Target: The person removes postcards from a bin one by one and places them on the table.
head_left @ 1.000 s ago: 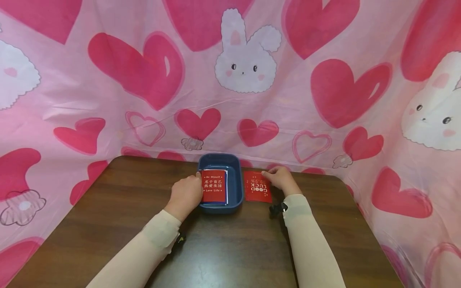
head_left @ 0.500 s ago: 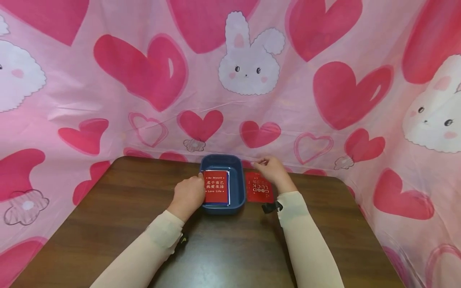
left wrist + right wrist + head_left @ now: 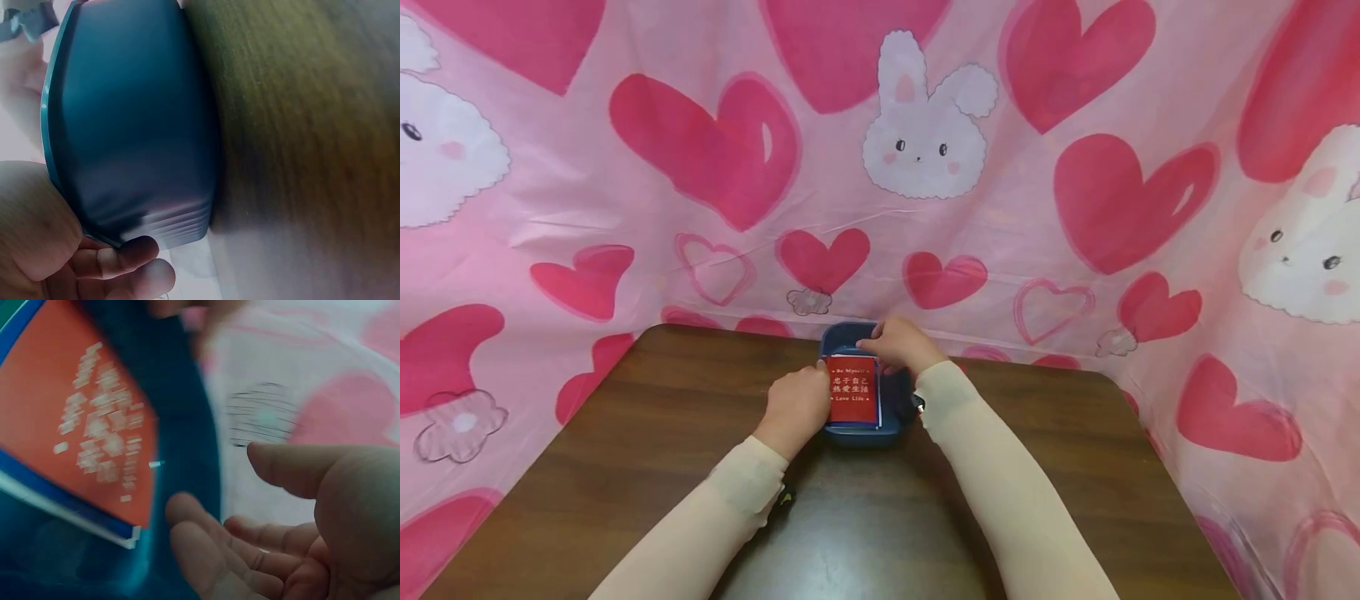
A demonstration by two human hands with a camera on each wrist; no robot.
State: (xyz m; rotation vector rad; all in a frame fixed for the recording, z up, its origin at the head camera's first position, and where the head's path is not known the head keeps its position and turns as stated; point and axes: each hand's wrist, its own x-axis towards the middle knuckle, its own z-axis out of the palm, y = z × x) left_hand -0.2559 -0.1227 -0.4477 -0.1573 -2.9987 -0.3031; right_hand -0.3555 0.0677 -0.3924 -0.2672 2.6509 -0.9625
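A blue plastic bin [image 3: 863, 438] stands on the table, its outer wall [image 3: 137, 112] filling much of the left wrist view. Inside lies a thin stack topped by a red printed booklet [image 3: 853, 410], with blue and white edges beneath it [image 3: 69, 500]; whether these are booklets or cards I cannot tell. My left hand [image 3: 796, 407] grips the bin's left side, fingers curled at the rim. Over the bin's right far part hovers my right hand [image 3: 906, 343]. Thumb and fingers of that hand [image 3: 356, 512] are apart and hold nothing in the right wrist view.
The brown wooden table [image 3: 655, 450] extends around the bin. Behind it hangs a pink cloth [image 3: 925, 225] with hearts and rabbits. The right forearm hides most of the spot where a red "Good Luck" booklet lay.
My right hand has left the red "Good Luck" booklet on the right and moved left, over the bin. The left hand keeps its grip on the bin's side.
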